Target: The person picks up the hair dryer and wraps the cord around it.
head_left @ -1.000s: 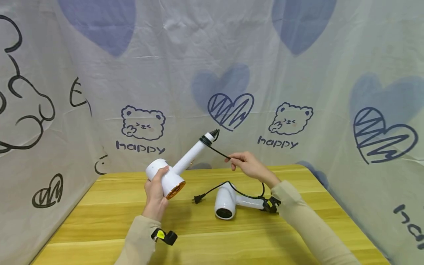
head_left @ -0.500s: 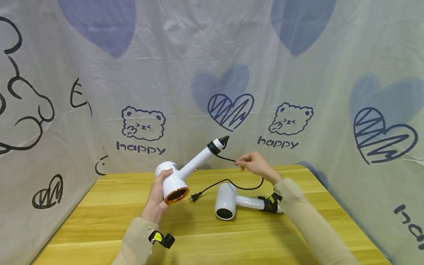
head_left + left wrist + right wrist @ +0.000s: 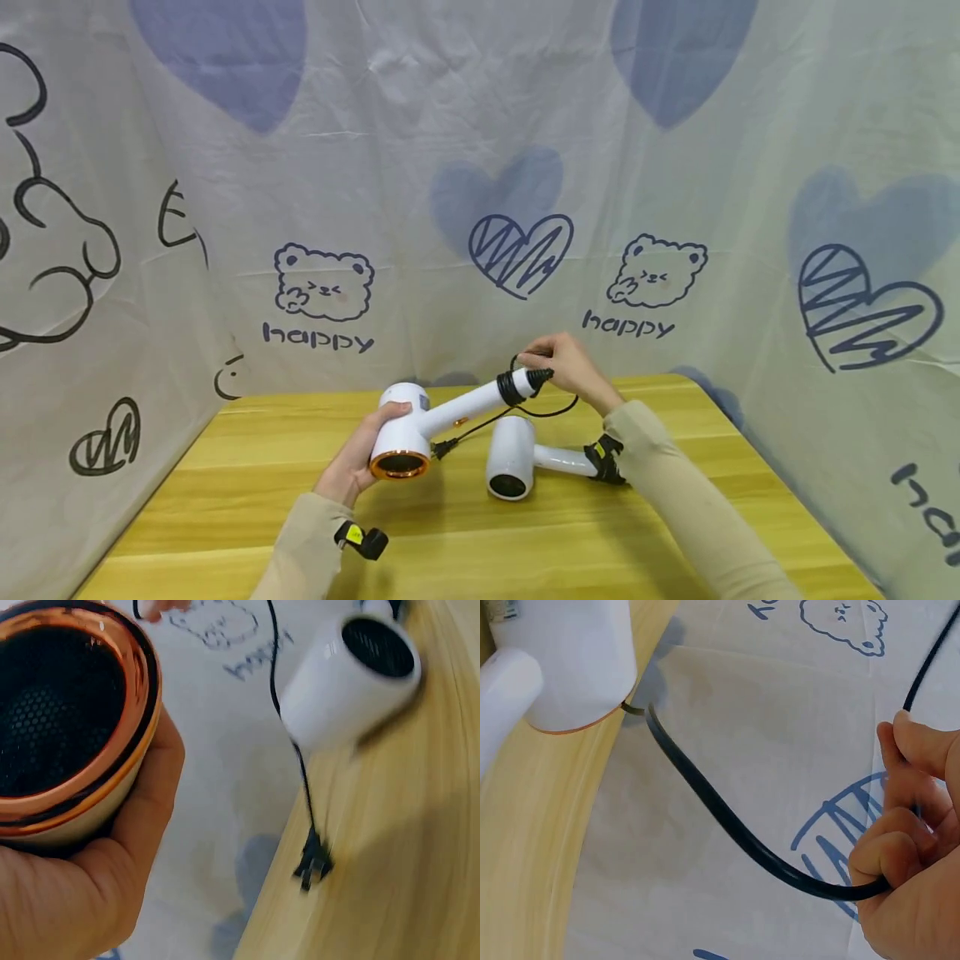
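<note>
My left hand (image 3: 362, 448) grips the head of a white hair dryer (image 3: 405, 427) with a copper-coloured ring, holding it above the table. Its handle points right, and turns of black cord (image 3: 508, 388) are wound round the handle near the end. My right hand (image 3: 562, 364), just beyond the handle end, pinches the cord between thumb and finger. In the right wrist view, the power cord (image 3: 735, 825) also runs through the curled lower fingers. The free end hangs down to a black two-pin plug (image 3: 313, 862), near the dryer's head.
A second white hair dryer (image 3: 512, 458) lies on the wooden table (image 3: 480, 550), its handle toward my right wrist. Behind the table hangs a pale cloth (image 3: 420, 208) printed with hearts and bears. Black wrist cameras (image 3: 363, 540) are strapped to both sleeves.
The held dryer has moved right and down, its handle tilting closer to level. My right hand has gone from pulling the cord out to the right to being close behind the handle end.
</note>
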`<state>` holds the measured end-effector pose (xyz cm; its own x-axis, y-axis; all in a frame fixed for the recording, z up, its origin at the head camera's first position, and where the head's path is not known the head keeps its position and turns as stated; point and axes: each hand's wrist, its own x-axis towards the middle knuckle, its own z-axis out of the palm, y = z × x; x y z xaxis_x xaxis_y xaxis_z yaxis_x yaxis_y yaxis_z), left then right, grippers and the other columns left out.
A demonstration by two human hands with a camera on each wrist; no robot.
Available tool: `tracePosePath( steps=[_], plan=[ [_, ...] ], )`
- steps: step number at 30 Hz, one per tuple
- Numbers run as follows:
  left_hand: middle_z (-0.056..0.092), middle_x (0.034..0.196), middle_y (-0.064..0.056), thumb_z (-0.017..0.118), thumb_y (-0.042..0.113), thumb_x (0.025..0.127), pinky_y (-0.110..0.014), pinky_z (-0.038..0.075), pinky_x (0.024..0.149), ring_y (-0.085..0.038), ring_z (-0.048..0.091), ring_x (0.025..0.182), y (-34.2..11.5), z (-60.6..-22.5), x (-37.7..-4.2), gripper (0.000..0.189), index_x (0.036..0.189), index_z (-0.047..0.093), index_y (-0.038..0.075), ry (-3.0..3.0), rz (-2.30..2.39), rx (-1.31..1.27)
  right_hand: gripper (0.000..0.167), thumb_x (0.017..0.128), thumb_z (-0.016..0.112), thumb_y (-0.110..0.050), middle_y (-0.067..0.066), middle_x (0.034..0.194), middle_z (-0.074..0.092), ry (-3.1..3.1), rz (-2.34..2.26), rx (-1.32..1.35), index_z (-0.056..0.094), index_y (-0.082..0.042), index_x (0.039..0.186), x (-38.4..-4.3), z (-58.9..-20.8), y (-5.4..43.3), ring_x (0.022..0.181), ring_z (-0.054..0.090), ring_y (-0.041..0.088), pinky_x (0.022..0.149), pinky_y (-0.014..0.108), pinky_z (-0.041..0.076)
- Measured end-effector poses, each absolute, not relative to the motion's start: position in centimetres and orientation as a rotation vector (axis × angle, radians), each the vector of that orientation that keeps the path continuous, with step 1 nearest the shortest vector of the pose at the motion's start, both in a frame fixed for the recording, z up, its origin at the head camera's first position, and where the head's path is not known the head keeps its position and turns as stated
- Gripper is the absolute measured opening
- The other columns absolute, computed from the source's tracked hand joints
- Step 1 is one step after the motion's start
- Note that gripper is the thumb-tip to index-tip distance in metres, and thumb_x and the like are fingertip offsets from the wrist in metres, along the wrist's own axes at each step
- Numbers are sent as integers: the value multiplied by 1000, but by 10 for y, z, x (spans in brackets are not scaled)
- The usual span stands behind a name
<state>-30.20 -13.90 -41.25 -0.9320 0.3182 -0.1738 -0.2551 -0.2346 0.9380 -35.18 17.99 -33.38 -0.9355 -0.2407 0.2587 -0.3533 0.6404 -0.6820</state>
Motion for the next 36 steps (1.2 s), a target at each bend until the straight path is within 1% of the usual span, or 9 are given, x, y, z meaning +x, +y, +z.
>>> tracePosePath(
  steps=[3, 6, 10, 12, 18, 23, 27, 32, 36],
  plan=[
    [63, 105, -9, 57, 40, 91, -34, 60, 75, -21, 68, 85, -141, -413, -302, 71, 142, 29, -2, 1841, 2154, 45, 20, 93, 68, -26, 7, 102, 73, -2719, 1144, 492, 76, -11, 103, -351, -333, 180, 79, 60, 17, 69, 28, 51],
    [65, 103, -11, 64, 39, 87, -37, 60, 73, -22, 68, 83, -142, -411, -302, 69, 137, 37, -1, 2011, 2108, 31, 19, 93, 68, -27, 5, 101, 73, -2749, 1109, 469, 76, -13, 103, -351, -335, 181, 69, 55, 14, 63, 27, 47],
    [66, 104, -13, 68, 34, 85, -40, 61, 73, -23, 68, 83, -142, -406, -302, 64, 133, 43, 1, 2132, 2086, 38, 20, 92, 68, -28, 5, 100, 73, -2757, 1099, 447, 76, -14, 103, -352, -336, 181, 57, 45, 13, 53, 25, 41],
    [65, 105, -14, 69, 33, 85, -41, 61, 73, -23, 68, 84, -142, -405, -302, 63, 133, 43, 1, 2148, 2084, 41, 20, 92, 68, -29, 6, 103, 73, -2755, 1097, 438, 76, -14, 103, -353, -336, 181, 55, 44, 13, 51, 25, 40],
    [63, 109, -15, 71, 30, 85, -42, 61, 74, -24, 68, 85, -143, -405, -302, 64, 134, 41, 2, 2150, 2113, 28, 20, 91, 69, -30, 6, 111, 73, -2735, 1052, 432, 77, -16, 103, -351, -331, 179, 76, 61, 15, 61, 26, 47],
    [60, 115, -18, 77, 30, 81, -42, 61, 72, -25, 67, 86, -140, -401, -304, 71, 136, 40, 5, 2199, 2113, 21, 22, 92, 69, -28, 7, 112, 72, -2714, 1104, 410, 76, -14, 106, -348, -331, 174, 83, 65, 18, 66, 29, 53],
    [55, 120, -21, 80, 26, 78, -42, 61, 70, -27, 65, 87, -137, -398, -306, 77, 140, 37, 8, 2302, 2099, 24, 22, 92, 68, -27, 6, 110, 73, -2684, 1119, 411, 75, -13, 107, -345, -332, 170, 92, 68, 19, 74, 32, 57],
    [54, 121, -22, 80, 21, 76, -39, 61, 67, -29, 63, 90, -139, -397, -306, 78, 140, 38, 7, 2447, 2075, 11, 21, 92, 69, -26, 5, 107, 74, -2673, 1071, 460, 76, -14, 107, -340, -332, 163, 93, 69, 21, 74, 34, 58],
    [55, 120, -21, 81, 21, 76, -38, 60, 68, -29, 62, 92, -141, -396, -307, 77, 139, 39, 6, 2497, 2072, 0, 19, 91, 69, -25, 4, 104, 74, -2674, 1041, 497, 76, -14, 105, -335, -331, 157, 87, 68, 17, 69, 30, 56]
  ],
)
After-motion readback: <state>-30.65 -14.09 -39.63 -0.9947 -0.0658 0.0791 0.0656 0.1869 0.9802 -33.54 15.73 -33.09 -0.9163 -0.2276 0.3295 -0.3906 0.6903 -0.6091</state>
